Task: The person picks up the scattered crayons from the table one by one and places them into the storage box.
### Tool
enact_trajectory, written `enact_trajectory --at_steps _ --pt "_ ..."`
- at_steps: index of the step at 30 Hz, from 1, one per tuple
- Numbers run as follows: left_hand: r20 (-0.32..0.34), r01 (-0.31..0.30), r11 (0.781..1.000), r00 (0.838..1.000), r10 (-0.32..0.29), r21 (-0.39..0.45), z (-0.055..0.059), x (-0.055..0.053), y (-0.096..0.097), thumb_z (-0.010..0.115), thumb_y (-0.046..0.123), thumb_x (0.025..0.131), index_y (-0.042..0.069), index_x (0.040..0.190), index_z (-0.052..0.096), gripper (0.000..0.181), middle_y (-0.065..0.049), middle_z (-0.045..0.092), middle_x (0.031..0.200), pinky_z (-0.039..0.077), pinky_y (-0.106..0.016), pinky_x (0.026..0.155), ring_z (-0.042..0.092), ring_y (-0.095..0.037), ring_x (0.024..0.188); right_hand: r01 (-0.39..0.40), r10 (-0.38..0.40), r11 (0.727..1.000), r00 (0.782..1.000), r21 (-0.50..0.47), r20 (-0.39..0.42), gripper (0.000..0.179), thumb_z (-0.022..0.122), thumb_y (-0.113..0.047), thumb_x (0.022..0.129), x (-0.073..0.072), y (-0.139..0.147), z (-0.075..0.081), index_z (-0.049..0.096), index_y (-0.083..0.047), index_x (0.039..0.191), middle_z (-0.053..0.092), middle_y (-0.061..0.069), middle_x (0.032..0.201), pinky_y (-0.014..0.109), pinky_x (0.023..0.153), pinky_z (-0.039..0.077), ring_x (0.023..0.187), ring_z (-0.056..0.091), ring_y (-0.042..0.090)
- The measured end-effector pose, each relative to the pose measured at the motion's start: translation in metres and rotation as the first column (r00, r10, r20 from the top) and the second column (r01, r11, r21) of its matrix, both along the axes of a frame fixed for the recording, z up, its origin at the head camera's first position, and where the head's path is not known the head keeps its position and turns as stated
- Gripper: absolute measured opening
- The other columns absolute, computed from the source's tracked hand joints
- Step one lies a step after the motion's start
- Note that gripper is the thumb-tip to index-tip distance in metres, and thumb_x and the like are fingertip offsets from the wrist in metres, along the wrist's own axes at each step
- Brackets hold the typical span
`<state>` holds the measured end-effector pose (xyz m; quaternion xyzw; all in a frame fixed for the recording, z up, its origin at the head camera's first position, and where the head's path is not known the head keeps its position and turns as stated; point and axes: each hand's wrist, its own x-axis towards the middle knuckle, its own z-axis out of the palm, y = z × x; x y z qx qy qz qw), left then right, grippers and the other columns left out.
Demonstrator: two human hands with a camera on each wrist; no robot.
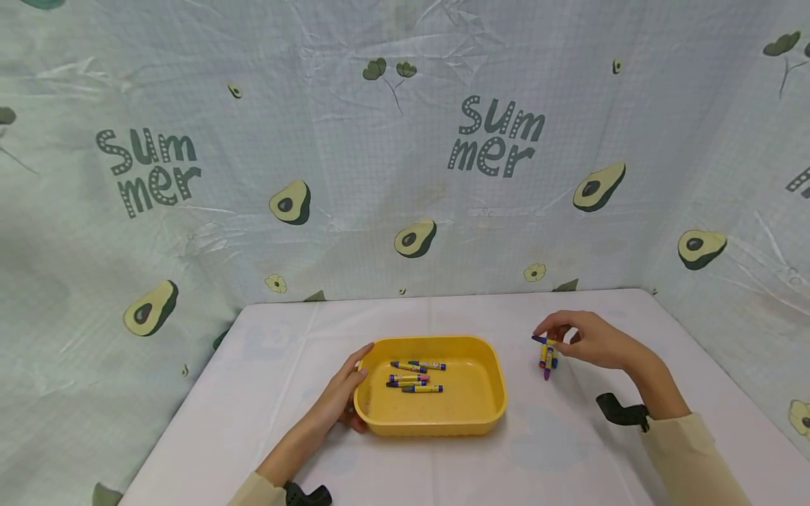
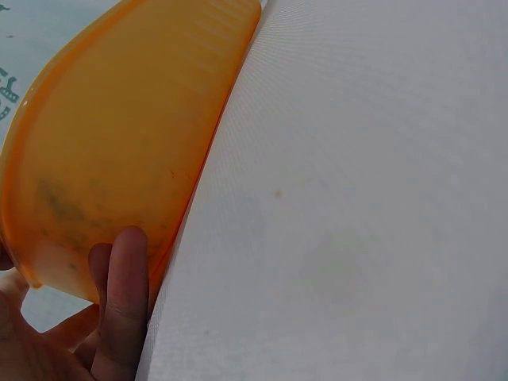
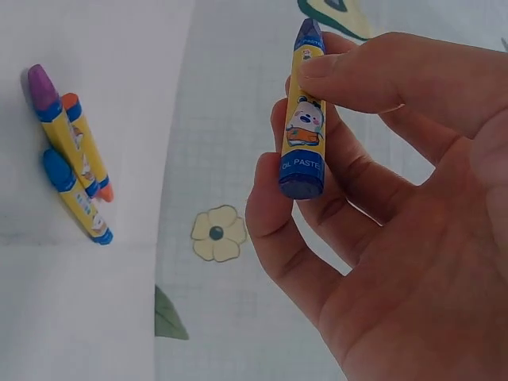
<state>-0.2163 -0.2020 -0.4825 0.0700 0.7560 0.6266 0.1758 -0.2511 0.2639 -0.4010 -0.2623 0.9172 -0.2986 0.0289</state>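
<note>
My right hand (image 1: 591, 341) pinches a dark blue oil pastel (image 3: 305, 119) between thumb and fingers, its pointed tip upward in the right wrist view. Beside it on the cloth lie a purple pastel (image 3: 57, 119), an orange pastel (image 3: 89, 147) and a blue pastel (image 3: 78, 197), bunched together. At the left end of a yellow tray (image 1: 436, 429), my left hand (image 1: 335, 397) holds the rim and side wall. Several oil pastels (image 1: 422, 388) in yellow wrappers lie inside, toward the tray's left half. From the left wrist, the tray's outer wall (image 2: 119, 119) shows with fingers against it.
A pale cloth (image 1: 253, 393) covers the table. Behind it hangs a sheet (image 1: 354, 154) printed with avocados and lettering, which also stands along both sides. A black strap piece (image 1: 623, 411) sits at the right wrist, another (image 1: 308, 495) at the left.
</note>
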Motion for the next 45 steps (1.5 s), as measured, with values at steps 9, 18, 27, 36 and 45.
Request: enact_trajectory --at_steps 9,18,27,36,45 --pt "-0.002 -0.003 1.000 1.000 0.003 0.000 0.001 0.001 -0.001 0.037 0.045 0.102 0.049 0.146 0.026 0.045 -0.021 0.065 0.095 0.058 -0.043 0.050 0.065 -0.022 0.055 0.001 -0.001 1.000 0.999 0.000 -0.041 0.032 0.065 -0.003 0.086 0.003 -0.004 0.003 0.066 -0.021 0.112 0.064 -0.004 0.102 0.021 0.070 0.053 0.086 0.054 0.009" --pt "-0.003 0.002 1.000 1.000 -0.002 0.002 0.000 0.002 -0.002 0.036 0.045 0.102 0.049 0.146 0.025 0.045 -0.020 0.066 0.098 0.058 -0.042 0.050 0.064 -0.021 0.054 0.005 -0.005 1.000 0.999 -0.009 -0.038 0.034 0.065 -0.001 0.086 0.005 -0.011 0.002 0.066 -0.024 0.111 0.064 -0.005 0.101 0.022 0.070 0.054 0.087 0.055 0.009" --pt "-0.008 -0.006 1.000 1.000 0.006 -0.002 -0.001 0.005 -0.004 0.037 0.045 0.102 0.050 0.145 0.027 0.045 -0.025 0.057 0.113 0.058 -0.043 0.050 0.063 -0.020 0.056 -0.001 0.001 1.000 0.998 0.002 -0.062 0.030 0.066 -0.005 0.087 0.011 -0.029 0.005 0.066 -0.023 0.111 0.065 -0.004 0.100 0.021 0.072 0.055 0.086 0.056 0.009" --pt "-0.006 -0.003 1.000 1.000 0.003 -0.001 -0.001 0.006 -0.005 0.036 0.043 0.103 0.050 0.145 0.027 0.044 -0.026 0.051 0.126 0.058 -0.042 0.050 0.061 -0.020 0.054 -0.057 0.056 0.998 0.996 -0.001 -0.073 0.029 0.065 -0.006 0.089 0.007 -0.045 0.005 0.066 -0.025 0.111 0.062 -0.011 0.095 0.023 0.070 0.055 0.084 0.056 0.007" --pt "-0.005 0.000 1.000 1.000 0.000 0.014 -0.004 0.004 -0.005 0.036 0.040 0.103 0.051 0.145 0.027 0.044 -0.024 0.056 0.114 0.058 -0.041 0.049 0.063 -0.020 0.055 -0.109 0.112 0.993 0.992 0.042 -0.063 0.030 0.063 -0.008 0.090 -0.004 -0.073 0.017 0.064 -0.025 0.114 0.065 -0.009 0.106 0.022 0.075 0.056 0.085 0.057 0.009"
